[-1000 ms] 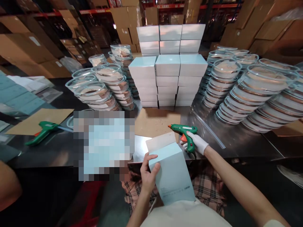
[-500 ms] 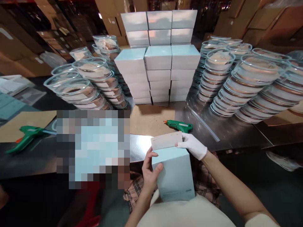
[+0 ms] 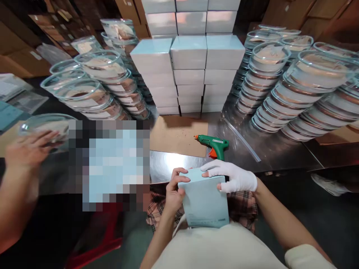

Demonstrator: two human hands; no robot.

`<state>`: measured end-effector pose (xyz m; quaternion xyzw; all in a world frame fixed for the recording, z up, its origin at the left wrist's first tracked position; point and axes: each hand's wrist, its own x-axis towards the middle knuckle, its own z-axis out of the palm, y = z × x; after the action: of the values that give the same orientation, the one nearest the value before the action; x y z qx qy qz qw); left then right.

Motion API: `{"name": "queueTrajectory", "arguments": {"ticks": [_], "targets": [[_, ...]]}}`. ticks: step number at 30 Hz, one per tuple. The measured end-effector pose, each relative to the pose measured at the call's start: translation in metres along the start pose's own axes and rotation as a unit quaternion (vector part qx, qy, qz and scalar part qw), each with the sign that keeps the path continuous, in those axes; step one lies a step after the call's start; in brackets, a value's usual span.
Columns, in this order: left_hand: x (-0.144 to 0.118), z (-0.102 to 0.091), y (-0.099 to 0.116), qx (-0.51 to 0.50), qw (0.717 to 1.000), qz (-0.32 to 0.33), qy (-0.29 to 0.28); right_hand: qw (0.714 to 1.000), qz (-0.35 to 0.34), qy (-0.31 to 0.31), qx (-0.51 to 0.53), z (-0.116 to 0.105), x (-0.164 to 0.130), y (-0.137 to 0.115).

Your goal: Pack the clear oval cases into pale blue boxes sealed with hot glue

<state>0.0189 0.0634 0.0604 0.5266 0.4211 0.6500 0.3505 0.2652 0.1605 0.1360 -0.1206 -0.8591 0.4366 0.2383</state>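
Note:
I hold a light blue box (image 3: pixel 204 203) upright against my lap. My left hand (image 3: pixel 173 192) grips its left edge near the top. My right hand (image 3: pixel 232 176), in a white glove, presses down on the box's top flap, which lies closed. A green glue gun (image 3: pixel 213 144) rests on the metal table (image 3: pixel 269 149) just beyond my right hand, beside a brown cardboard sheet (image 3: pixel 179 134).
Stacks of light blue boxes (image 3: pixel 189 74) stand at the table's middle. Stacked glass bowls (image 3: pixel 283 89) fill the right side, more glass bowls (image 3: pixel 95 86) the left. A co-worker's hand (image 3: pixel 25 149) at far left holds a glass bowl. A clear glue stick (image 3: pixel 242 140) lies on the table.
My right hand let go of the glue gun, left it on the table, and came to the box. The box's top flap went from standing open to pressed shut.

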Motion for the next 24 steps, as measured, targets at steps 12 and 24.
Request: {"name": "queueTrajectory", "arguments": {"ticks": [12,24], "targets": [[-0.003,0.009,0.000,-0.020,1.000,0.007,-0.018,0.998,-0.009,-0.062,-0.020,-0.003,0.001,0.002],[0.026,-0.022,0.008,0.027,0.951,-0.117,0.286,0.710,0.541,0.282,-0.351,-0.066,-0.078,0.063]]}}
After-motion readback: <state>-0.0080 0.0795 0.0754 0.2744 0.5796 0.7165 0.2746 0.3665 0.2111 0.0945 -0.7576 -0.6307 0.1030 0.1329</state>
